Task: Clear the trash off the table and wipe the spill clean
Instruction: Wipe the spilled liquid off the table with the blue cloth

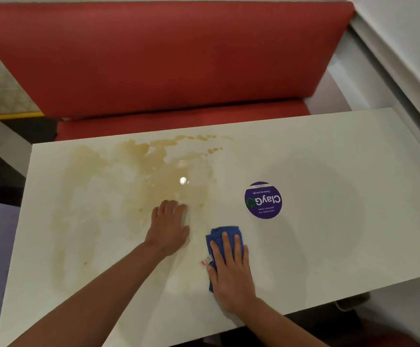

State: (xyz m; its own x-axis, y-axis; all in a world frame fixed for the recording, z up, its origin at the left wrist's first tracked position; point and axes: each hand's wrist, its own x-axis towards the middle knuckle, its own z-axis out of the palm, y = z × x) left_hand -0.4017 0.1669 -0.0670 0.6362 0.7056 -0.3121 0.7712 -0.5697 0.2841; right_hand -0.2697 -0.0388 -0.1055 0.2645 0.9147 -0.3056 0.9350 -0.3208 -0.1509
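Trash looks to be gone already: nothing loose lies on the desk apart from a blue cloth and a round purple sticker toward 2 o'clock from the hands. Wiping, by my reading, is barely under way. The spill is a wide tan film spread over the desk's left half, darkest in blotches and droplets near the far edge at 12 o'clock, thinner and streaked toward the near side, with a ceiling light glinting in it, so it is wet. The right hand presses flat on the folded cloth, fingers straight and slightly apart, at the spill's right margin around 5 o'clock from its centre; a small white and red tag shows at the cloth's left edge. The left hand rests palm down on the desk, fingers together and straight, holding nothing, inside the stained patch. Nearly the whole stain remains to be taken up.
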